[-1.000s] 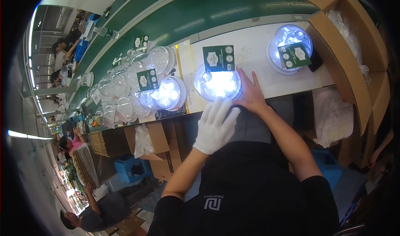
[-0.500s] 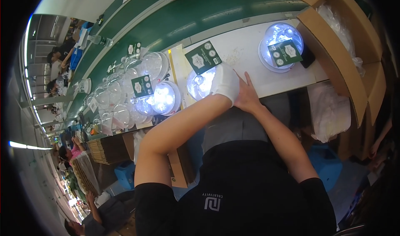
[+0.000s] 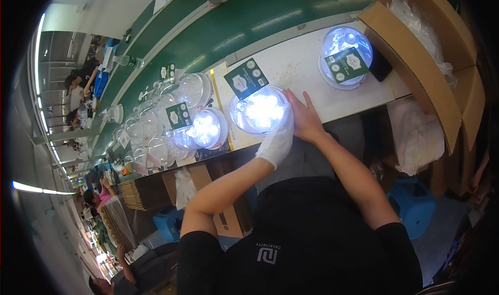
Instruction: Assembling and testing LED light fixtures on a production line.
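A lit clear globe lamp with a pale round base stands at the bench's near edge, glowing bluish white. My left hand, in a white glove, curls against its near right side; glare hides its fingertips. Bare, my right hand presses against the base side of the same lamp, a thumb and fingers stretching upward along it. At the lamp's far edge sits a green square card. To the left glows another lit lamp beside a green card. A third lit lamp, at right, carries a green card.
Several unlit clear globes crowd the bench at left. An open cardboard box with clear plastic inside stands at right, near a dark flat object. Beyond runs a green belt. Blue stools stand below; other people work far left.
My left hand has drawn back from across the lamp's top to its near right side, uncovering more of the glowing globe. My right hand stays by the base. The view has shifted slightly.
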A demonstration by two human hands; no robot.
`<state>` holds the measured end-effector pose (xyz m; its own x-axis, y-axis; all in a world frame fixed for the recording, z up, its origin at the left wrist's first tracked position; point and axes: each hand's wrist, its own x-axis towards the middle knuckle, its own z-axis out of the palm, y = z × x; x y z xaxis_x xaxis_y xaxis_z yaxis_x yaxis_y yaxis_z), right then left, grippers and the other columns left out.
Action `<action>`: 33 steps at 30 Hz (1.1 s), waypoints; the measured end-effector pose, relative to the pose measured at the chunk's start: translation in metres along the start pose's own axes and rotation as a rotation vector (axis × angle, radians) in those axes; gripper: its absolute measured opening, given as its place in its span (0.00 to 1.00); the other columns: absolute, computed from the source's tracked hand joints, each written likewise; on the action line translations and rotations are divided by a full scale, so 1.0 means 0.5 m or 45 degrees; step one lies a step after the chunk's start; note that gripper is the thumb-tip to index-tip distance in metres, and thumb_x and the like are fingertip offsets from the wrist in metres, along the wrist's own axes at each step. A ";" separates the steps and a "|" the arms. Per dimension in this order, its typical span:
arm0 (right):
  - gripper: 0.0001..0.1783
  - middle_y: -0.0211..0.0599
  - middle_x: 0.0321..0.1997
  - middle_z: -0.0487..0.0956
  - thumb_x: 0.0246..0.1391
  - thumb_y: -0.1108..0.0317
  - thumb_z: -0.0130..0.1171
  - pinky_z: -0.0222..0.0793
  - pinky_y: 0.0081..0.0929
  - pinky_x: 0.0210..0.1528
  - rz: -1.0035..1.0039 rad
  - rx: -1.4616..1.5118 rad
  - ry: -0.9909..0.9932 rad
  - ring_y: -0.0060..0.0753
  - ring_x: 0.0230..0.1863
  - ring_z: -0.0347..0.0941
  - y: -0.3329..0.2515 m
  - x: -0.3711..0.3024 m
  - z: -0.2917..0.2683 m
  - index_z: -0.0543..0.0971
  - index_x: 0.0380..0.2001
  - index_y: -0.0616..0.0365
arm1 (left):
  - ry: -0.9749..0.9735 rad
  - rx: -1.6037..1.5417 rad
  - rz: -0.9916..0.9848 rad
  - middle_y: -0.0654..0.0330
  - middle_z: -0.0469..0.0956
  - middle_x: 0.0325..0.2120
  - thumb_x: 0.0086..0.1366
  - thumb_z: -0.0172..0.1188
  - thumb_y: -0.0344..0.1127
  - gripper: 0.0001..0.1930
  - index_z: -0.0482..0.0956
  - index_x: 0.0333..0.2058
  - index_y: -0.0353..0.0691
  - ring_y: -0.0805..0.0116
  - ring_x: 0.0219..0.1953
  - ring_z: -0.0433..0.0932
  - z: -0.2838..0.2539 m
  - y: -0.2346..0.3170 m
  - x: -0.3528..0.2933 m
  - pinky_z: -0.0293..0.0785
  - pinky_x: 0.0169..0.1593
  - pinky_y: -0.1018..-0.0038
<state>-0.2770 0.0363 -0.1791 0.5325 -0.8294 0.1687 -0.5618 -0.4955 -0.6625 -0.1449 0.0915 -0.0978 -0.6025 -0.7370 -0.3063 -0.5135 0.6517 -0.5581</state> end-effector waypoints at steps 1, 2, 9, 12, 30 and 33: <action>0.57 0.48 0.78 0.59 0.52 0.49 0.68 0.31 0.55 0.81 -0.003 0.020 0.014 0.38 0.78 0.56 -0.006 0.005 0.000 0.50 0.75 0.64 | -0.008 0.009 -0.007 0.40 0.70 0.63 0.65 0.54 0.35 0.26 0.74 0.59 0.24 0.44 0.70 0.64 -0.036 -0.028 -0.032 0.56 0.74 0.54; 0.60 0.48 0.78 0.59 0.50 0.49 0.71 0.31 0.54 0.81 -0.004 0.038 0.025 0.38 0.78 0.56 -0.011 0.010 0.003 0.49 0.75 0.65 | 0.094 -0.595 0.023 0.42 0.73 0.61 0.63 0.56 0.32 0.23 0.76 0.55 0.26 0.44 0.68 0.66 -0.052 -0.049 -0.062 0.59 0.72 0.54; 0.76 0.42 0.78 0.59 0.28 0.50 0.84 0.30 0.54 0.82 0.085 0.148 -0.127 0.37 0.78 0.56 -0.046 0.026 -0.030 0.46 0.75 0.59 | 1.245 -0.882 -1.199 0.44 0.75 0.56 0.61 0.56 0.14 0.27 0.71 0.60 0.29 0.49 0.60 0.75 -0.093 -0.109 -0.199 0.67 0.65 0.61; 0.76 0.43 0.78 0.59 0.27 0.50 0.84 0.31 0.54 0.81 0.093 0.126 -0.131 0.37 0.78 0.56 -0.045 0.024 -0.029 0.47 0.75 0.58 | 1.192 -1.544 -1.447 0.41 0.69 0.63 0.60 0.71 0.32 0.40 0.61 0.67 0.26 0.48 0.66 0.69 -0.073 -0.148 -0.132 0.62 0.69 0.58; 0.74 0.49 0.72 0.66 0.27 0.40 0.81 0.33 0.58 0.81 -0.017 0.013 -0.112 0.43 0.75 0.61 -0.026 0.028 -0.011 0.53 0.73 0.62 | 0.682 -2.241 -0.191 0.44 0.74 0.62 0.64 0.56 0.61 0.36 0.78 0.58 0.35 0.46 0.68 0.66 0.063 -0.314 -0.136 0.59 0.71 0.59; 0.76 0.41 0.78 0.60 0.27 0.45 0.82 0.31 0.56 0.81 0.023 0.118 -0.139 0.36 0.79 0.55 -0.033 0.025 -0.018 0.47 0.76 0.56 | 0.664 -2.413 0.034 0.44 0.71 0.65 0.71 0.32 0.70 0.45 0.78 0.58 0.31 0.46 0.69 0.65 0.050 -0.336 -0.124 0.56 0.72 0.58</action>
<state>-0.2669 0.0318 -0.1595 0.5915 -0.8024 0.0792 -0.5137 -0.4507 -0.7301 -0.0057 0.0232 -0.0043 -0.5291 -0.8405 0.1169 -0.1725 0.2414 0.9550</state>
